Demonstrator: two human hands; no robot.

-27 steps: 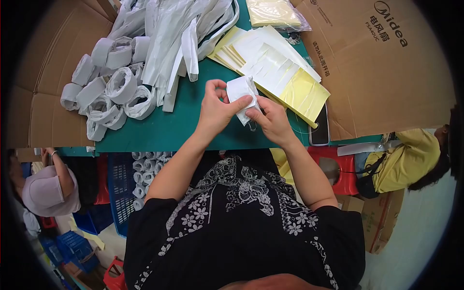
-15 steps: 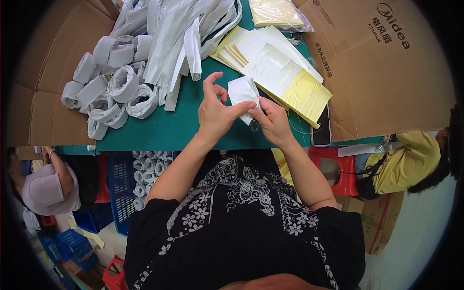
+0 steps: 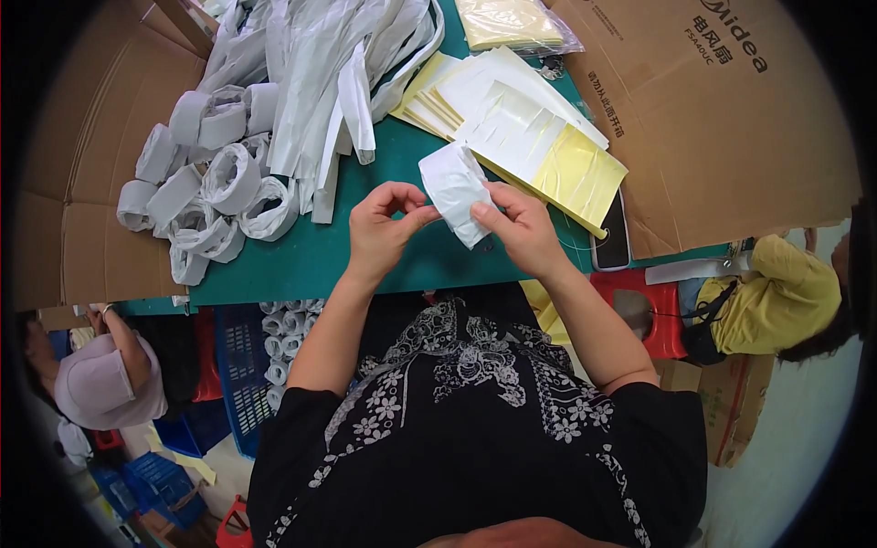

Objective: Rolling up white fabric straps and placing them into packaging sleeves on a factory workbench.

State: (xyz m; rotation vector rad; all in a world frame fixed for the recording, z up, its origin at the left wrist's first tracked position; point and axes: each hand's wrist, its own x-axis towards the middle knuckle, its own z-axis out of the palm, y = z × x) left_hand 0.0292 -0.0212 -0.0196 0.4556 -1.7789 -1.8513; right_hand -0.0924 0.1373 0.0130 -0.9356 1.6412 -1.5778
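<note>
Toward the bench's (image 3: 265,285) front left corner, risk of sending rings (image 3: 231,178) over the edge by brushing the loose heap. Mid-bench, just inside the front edge: left hand (image 3: 382,228) curled, thumb and finger together beside the ring (image 3: 454,194); cannot tell whether pinching anything. Ring raised above the bench, gripped by the right hand (image 3: 521,230), thumb on its near face. Could crease the paper by pressing that thumb too hard, or drop it by slackening the grip. Toward the right edge, could push the sheets (image 3: 525,128) askew by nudging with the right knuckles.

Counting from the left edge: one carton (image 3: 96,169); about twelve rings in the heap, perhaps more hidden; strips (image 3: 315,91) toward the far edge, too tangled to count; one ring in hand; sheets, too overlapped to count; one wrapped pack (image 3: 510,27) near the far edge; one phone (image 3: 614,247) near the front right corner; one more carton along the right edge.
</note>
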